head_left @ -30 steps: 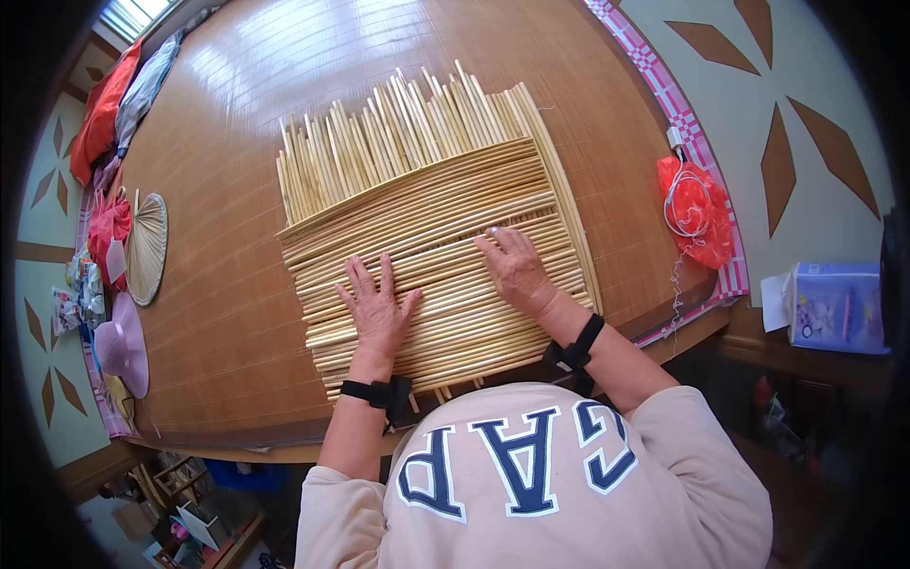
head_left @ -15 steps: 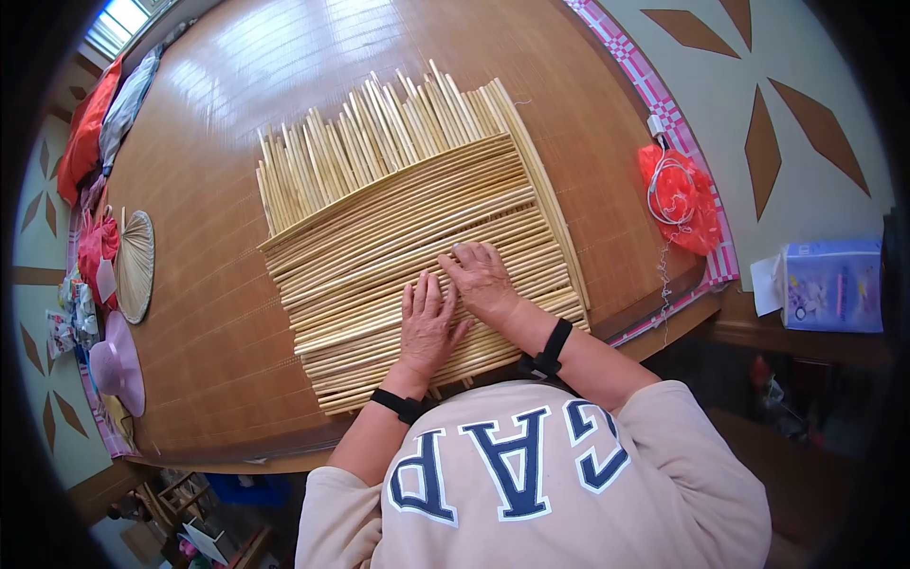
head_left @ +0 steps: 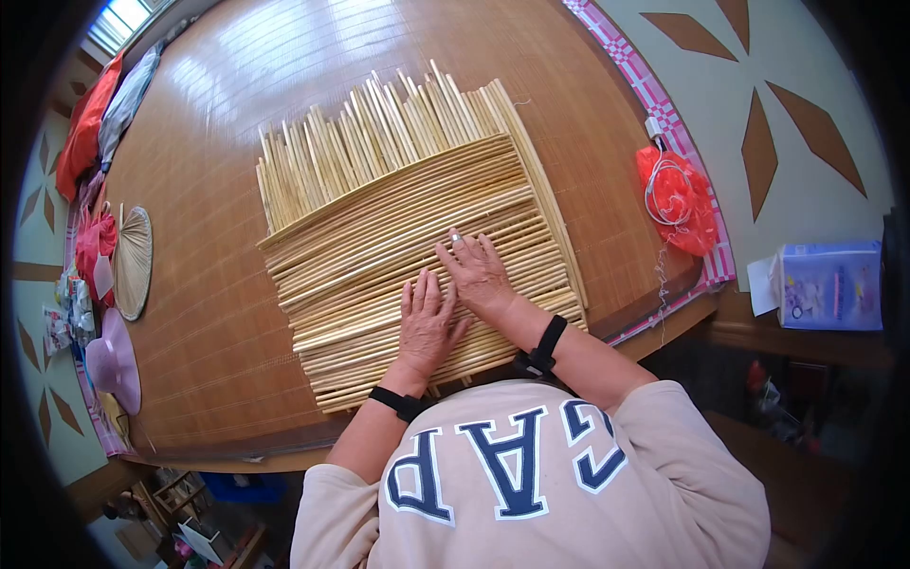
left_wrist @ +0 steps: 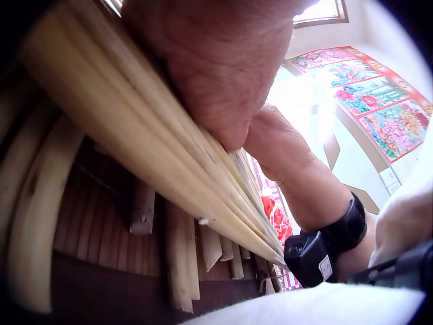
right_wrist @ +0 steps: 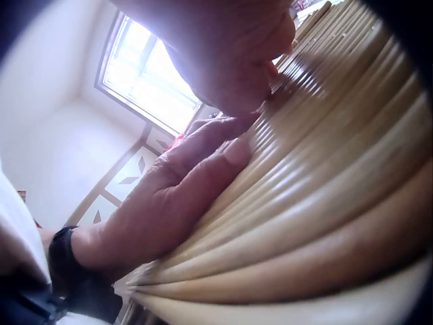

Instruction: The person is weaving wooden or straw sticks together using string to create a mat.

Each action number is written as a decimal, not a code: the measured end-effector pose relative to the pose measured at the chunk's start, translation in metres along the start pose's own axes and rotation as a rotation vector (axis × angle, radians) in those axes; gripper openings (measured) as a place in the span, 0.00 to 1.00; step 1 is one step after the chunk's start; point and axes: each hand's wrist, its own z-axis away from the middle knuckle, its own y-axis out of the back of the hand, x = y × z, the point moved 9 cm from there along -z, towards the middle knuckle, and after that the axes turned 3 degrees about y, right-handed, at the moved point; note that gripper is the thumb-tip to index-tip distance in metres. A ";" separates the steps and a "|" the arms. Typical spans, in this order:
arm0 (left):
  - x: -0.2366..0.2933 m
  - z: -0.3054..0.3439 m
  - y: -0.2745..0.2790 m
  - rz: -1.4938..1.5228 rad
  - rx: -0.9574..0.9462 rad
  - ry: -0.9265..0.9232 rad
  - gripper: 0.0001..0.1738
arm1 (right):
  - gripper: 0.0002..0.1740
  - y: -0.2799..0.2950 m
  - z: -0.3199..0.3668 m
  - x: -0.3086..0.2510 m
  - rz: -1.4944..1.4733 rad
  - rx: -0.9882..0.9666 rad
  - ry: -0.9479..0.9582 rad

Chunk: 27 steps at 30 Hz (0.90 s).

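Pale, straight plant stalks lie side by side in a flat crosswise layer over a lower set of lengthwise stalks, whose far ends stick out beyond it. My left hand rests on the near part of the layer with fingers extended. Just right of it and slightly farther off, my right hand lies on the same layer, fingers forward and a ring on one finger. In the right wrist view, the left hand's thumb and fingers lie flat along the stalks. Each wrist wears a black band.
The stalks lie on a brown mat. Along the left edge are a straw fan, a lilac hat and bags. A red plastic bag with a white cable lies at right, near a purple-blue package.
My left hand has moved right and my right hand left, so they now lie close together. Over the last half second, the right fingers have shifted slightly forward; the stalks look the same.
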 end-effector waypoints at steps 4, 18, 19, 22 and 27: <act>-0.002 0.000 0.003 0.024 0.014 0.026 0.33 | 0.23 0.011 -0.002 0.002 -0.084 0.032 0.054; 0.032 -0.077 -0.005 0.098 0.005 0.001 0.31 | 0.09 0.030 0.012 0.096 -0.111 0.033 -0.130; 0.031 -0.078 -0.008 0.082 -0.001 0.023 0.31 | 0.08 0.028 0.014 0.093 -0.115 0.028 -0.131; 0.027 -0.078 -0.013 0.078 0.027 0.038 0.30 | 0.08 0.026 0.016 0.087 -0.106 0.034 -0.133; 0.025 -0.075 -0.016 0.072 0.101 -0.024 0.29 | 0.08 0.032 0.015 0.083 -0.070 0.097 -0.129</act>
